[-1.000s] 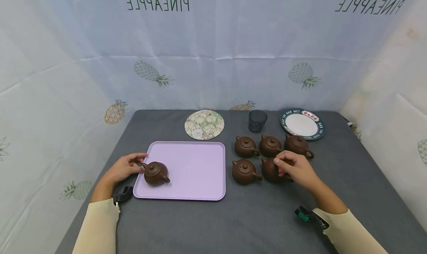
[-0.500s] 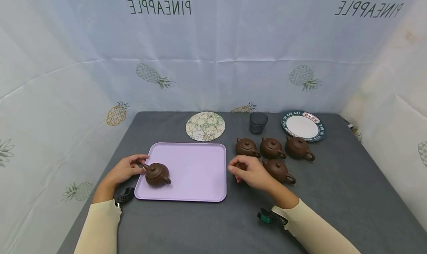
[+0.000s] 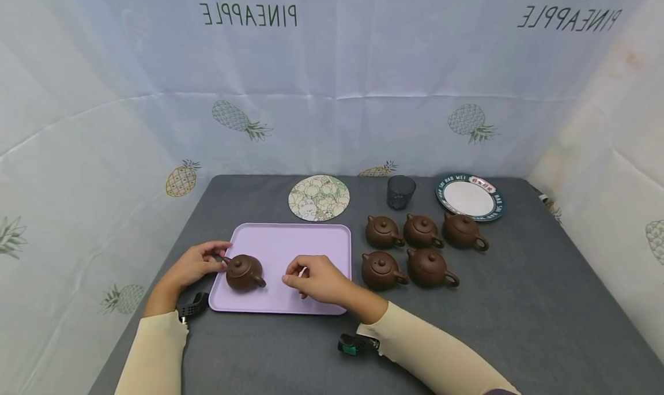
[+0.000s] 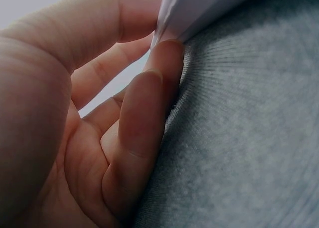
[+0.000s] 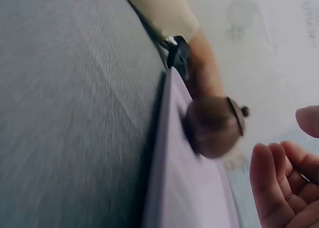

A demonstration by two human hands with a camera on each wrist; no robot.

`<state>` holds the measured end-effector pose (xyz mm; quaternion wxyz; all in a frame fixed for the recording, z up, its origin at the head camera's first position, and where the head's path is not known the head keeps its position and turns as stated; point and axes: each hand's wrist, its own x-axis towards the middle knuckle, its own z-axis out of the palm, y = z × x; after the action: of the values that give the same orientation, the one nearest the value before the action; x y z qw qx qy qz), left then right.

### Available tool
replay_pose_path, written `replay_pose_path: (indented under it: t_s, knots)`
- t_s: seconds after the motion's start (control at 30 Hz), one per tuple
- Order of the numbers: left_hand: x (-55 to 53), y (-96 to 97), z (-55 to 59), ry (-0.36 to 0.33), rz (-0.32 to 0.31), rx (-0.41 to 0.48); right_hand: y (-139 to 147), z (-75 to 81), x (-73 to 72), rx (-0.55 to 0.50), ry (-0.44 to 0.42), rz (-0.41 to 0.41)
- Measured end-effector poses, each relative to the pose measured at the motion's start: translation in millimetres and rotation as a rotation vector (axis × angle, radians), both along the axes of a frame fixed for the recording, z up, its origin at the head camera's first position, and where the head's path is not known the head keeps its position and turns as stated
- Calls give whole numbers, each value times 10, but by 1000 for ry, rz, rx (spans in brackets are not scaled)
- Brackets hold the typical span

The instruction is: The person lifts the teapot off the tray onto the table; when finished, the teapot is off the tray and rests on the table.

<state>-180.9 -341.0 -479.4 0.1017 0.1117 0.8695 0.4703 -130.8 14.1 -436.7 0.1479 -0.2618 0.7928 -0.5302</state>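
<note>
At the left rim of a lilac tray, my left hand holds the edge, its thumb and forefinger reaching over it in the head view. The left wrist view has its other fingers curled against the tray wall. One brown clay teapot stands upright on the tray's left part, its spout right at the left thumb and its handle pointing right. Over the tray's right half hovers my right hand, fingers loosely bent and holding nothing. Its wrist view places the teapot beyond the fingertips.
Several similar brown teapots stand in two rows right of the tray. Behind them are a dark glass and a white plate with a dark patterned rim. A round printed mat lies behind the tray.
My right hand has travelled left from the front-row teapots, past the tray's right rim, to above the tray. The left hand and the teapot on the tray have stayed put.
</note>
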Motion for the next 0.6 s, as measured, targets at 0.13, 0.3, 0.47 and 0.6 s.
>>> replay_pose_path:
  t_s: [0.13,0.3,0.47,0.6]
  knots:
    - [5,0,-2,2,-1,-10,-241,-52,-32,3,-27,-9]
    - [-14,-4,-7,7,3,-42,-493,-178,-70,11,-45,-42]
    - [-26,3,-11,1,6,-38,-635,-281,-80,55,-52,-60]
    - [-25,10,-8,3,7,-22,-693,-320,-82,69,-61,-71]
